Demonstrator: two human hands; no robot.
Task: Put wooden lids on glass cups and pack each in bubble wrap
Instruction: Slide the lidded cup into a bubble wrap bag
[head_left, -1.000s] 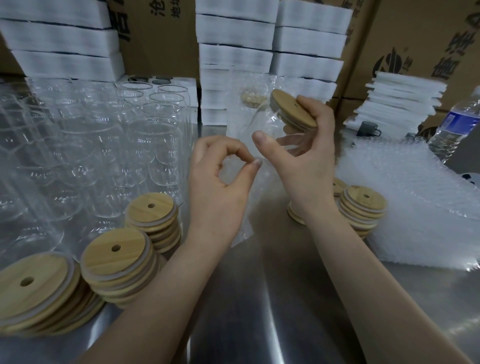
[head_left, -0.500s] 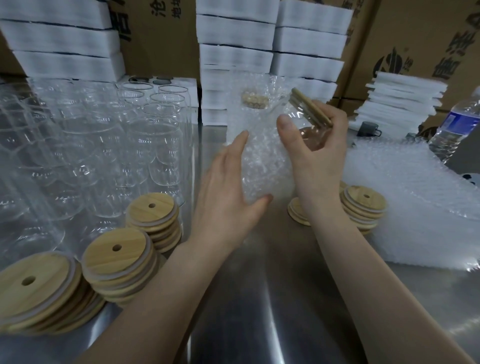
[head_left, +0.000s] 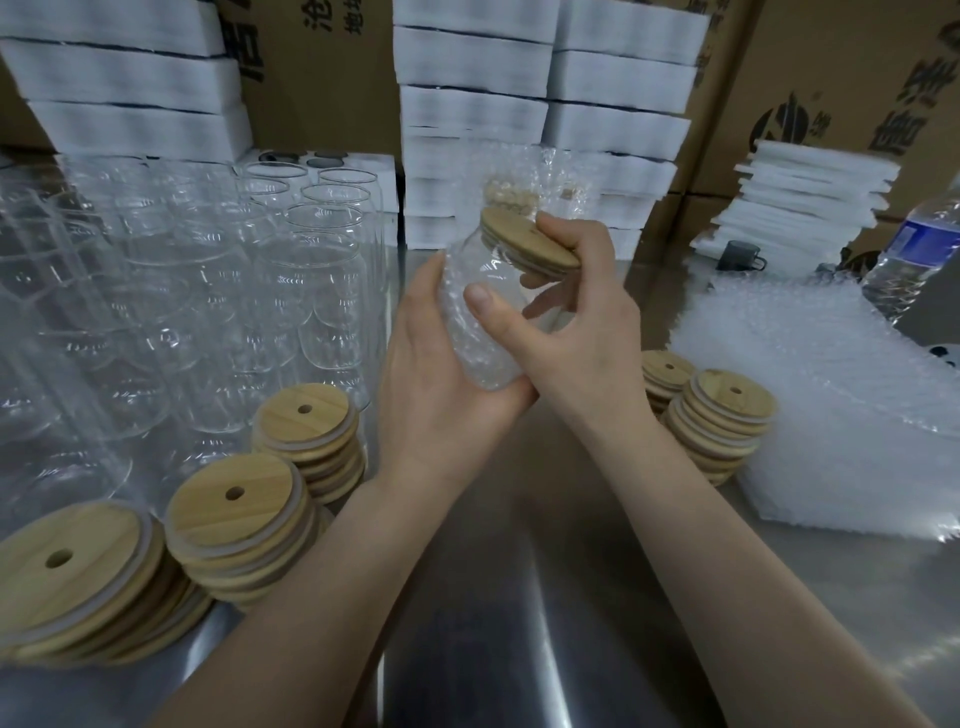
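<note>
The steel table (head_left: 519, 623) stands before stacked boxes (head_left: 322, 62). Above it the wrap (head_left: 460, 327) no longer stands loose beside the cup (head_left: 498, 270). It now hugs the cup's base, where the left hand (head_left: 441, 395) curls round it. The right hand (head_left: 582, 322) grips the tilted cup near its lid (head_left: 524, 239). The wrap is probably a sleeve, though glare hides its edge, so packing has begun.

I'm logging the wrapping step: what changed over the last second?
The left hand let go of its pinch on the bubble wrap and now cups the wrapped bottom of the cup. The right hand pushed the cup down into the wrap. The lid stayed on; the lid stacks and empty cups did not move.
</note>
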